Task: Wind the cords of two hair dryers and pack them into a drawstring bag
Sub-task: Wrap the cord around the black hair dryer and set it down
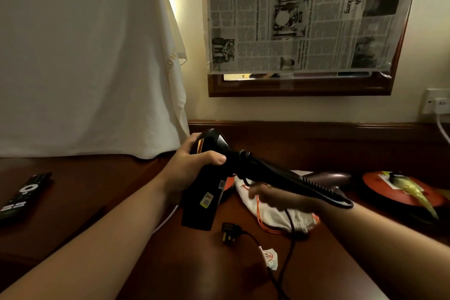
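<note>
Remote (23, 193) at far left on table (102, 185). Left hand (194, 165) wrapped around black dryer (207, 192), held above table, nozzle down, handle pointing right. Plug (229, 229) lies on table below, cord (287, 246) trailing. Right hand (275, 196) blurred under handle; grip unclear. White bag (275, 214) with orange drawstring beneath. Second dryer (333, 178) behind bag. Red disc (399, 190) at right.
</note>
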Available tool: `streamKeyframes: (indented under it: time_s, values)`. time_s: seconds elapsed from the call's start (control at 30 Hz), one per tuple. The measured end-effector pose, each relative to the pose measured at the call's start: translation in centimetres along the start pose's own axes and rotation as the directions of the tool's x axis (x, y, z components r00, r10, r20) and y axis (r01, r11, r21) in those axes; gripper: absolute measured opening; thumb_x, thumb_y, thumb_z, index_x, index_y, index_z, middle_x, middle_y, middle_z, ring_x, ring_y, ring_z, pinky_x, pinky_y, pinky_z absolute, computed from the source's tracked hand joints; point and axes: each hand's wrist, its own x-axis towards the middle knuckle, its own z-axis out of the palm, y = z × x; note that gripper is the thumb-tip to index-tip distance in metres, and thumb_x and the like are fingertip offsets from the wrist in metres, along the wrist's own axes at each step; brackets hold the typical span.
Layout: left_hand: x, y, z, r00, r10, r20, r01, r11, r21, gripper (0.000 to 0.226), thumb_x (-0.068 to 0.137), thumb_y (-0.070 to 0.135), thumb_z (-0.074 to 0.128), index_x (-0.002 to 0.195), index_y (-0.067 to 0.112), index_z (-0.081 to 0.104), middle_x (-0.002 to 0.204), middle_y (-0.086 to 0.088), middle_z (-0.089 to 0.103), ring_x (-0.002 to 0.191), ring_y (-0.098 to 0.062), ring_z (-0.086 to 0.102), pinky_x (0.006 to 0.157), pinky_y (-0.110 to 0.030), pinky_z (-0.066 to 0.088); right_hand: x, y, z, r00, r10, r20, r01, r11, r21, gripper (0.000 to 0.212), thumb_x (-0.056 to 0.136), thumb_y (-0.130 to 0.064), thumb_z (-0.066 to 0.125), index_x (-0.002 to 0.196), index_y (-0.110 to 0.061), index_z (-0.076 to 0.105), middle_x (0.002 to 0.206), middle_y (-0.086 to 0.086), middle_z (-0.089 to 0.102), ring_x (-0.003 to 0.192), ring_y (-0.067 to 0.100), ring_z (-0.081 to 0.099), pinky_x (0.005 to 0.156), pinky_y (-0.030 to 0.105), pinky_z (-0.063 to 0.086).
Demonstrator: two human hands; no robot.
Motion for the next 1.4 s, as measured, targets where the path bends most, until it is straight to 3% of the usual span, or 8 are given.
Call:
streamKeyframes:
  time_s: [0.2,0.4,0.5,0.67,0.9,1.07,1.13,1.4]
  values:
    - [0.3,-0.5,-1.2,0.998,0.035,-0.045,-0.027,0.985,0.168,0.079,0.050,0.026,0.093,0.123,0.021,0.062,0.107,-0.013,0.072,0.083,-0.023,0.079,0.066,-0.029,0.062,-1.4,-3.3,-6.3,0.994,-0.070,-0.080,0.073,0.997,0.040,0.039,0.096,-0.018,0.065,0.057,-0.022,0.065,0.055,-0.001,0.042,0.047,0.013,0.032,0.050,0.031,0.023]
    - [0.9,-0.6,-0.9,0.965,0.165,-0.203,-0.099,0.948,0.302,0.066,0.059,0.023,0.097,0.114,0.029,0.061,0.104,-0.005,0.072,0.089,-0.021,0.076,0.071,-0.032,0.063,-4.0,-7.4,-5.3,0.995,-0.087,0.050,0.079,0.986,0.144,0.020,0.100,-0.008,0.052,0.101,0.009,0.062,0.060,0.010,0.054,0.043,0.018,0.038,0.044,0.028,0.027]
    - [1.1,-0.4,-0.4,0.912,0.217,-0.348,-0.134,0.960,0.247,0.058,0.067,0.012,0.096,0.112,0.028,0.063,0.100,-0.002,0.072,0.083,-0.014,0.075,0.067,-0.030,0.062,-4.8,-7.8,-3.5,0.977,-0.038,0.211,-0.011,0.975,0.224,0.025,0.098,-0.001,0.045,0.116,0.005,0.061,0.072,0.015,0.067,0.047,0.020,0.046,0.043,0.025,0.034]
    - [1.2,0.9,-0.6,0.911,0.138,-0.389,-0.180,0.981,-0.074,0.047,0.073,0.007,0.090,0.113,0.016,0.066,0.096,-0.006,0.069,0.084,-0.023,0.075,0.062,-0.031,0.061,-3.3,-4.6,0.9,0.942,0.099,0.321,-0.079,0.994,-0.072,0.028,0.098,-0.004,0.042,0.102,-0.013,0.069,0.079,0.008,0.060,0.057,0.011,0.047,0.055,0.026,0.035]
    - [-0.4,1.2,-0.9,0.994,0.091,-0.057,-0.091,0.996,0.017,0.064,0.068,0.022,0.084,0.127,0.026,0.059,0.114,-0.012,0.068,0.086,-0.021,0.078,0.068,-0.030,0.062,0.3,-1.3,-2.0,0.995,0.085,0.044,-0.086,0.996,0.023,0.025,0.096,-0.031,0.055,0.098,-0.015,0.074,0.060,-0.008,0.057,0.053,0.009,0.048,0.047,0.022,0.040]
    - [-0.4,0.5,-1.3,0.986,0.161,-0.042,-0.152,0.975,0.161,0.064,0.067,0.011,0.091,0.124,0.020,0.062,0.106,-0.008,0.070,0.082,-0.014,0.078,0.065,-0.024,0.061,-1.7,-5.0,-6.4,0.978,-0.099,-0.183,0.066,0.982,-0.177,0.031,0.090,-0.018,0.070,0.061,-0.013,0.061,0.055,0.001,0.048,0.049,0.013,0.043,0.051,0.027,0.036]
    - [0.2,0.1,-1.7,0.971,0.211,-0.110,-0.187,0.963,0.193,0.070,0.060,0.015,0.092,0.123,0.012,0.063,0.106,-0.011,0.072,0.084,-0.016,0.077,0.067,-0.025,0.061,-3.0,-6.5,-7.4,0.975,-0.122,-0.184,0.112,0.992,-0.064,0.035,0.093,-0.017,0.068,0.058,-0.017,0.065,0.057,0.004,0.049,0.049,0.015,0.043,0.050,0.027,0.036]
    - [1.8,-0.1,-2.5,0.870,0.276,-0.409,-0.258,0.961,0.100,0.081,0.050,0.033,0.094,0.121,0.009,0.063,0.102,-0.008,0.069,0.100,-0.038,0.075,0.075,-0.043,0.065,-6.5,-8.1,-5.3,0.944,-0.041,0.327,-0.003,0.991,0.131,0.024,0.102,-0.002,0.046,0.124,-0.005,0.057,0.079,0.016,0.064,0.054,0.020,0.054,0.050,0.028,0.043]
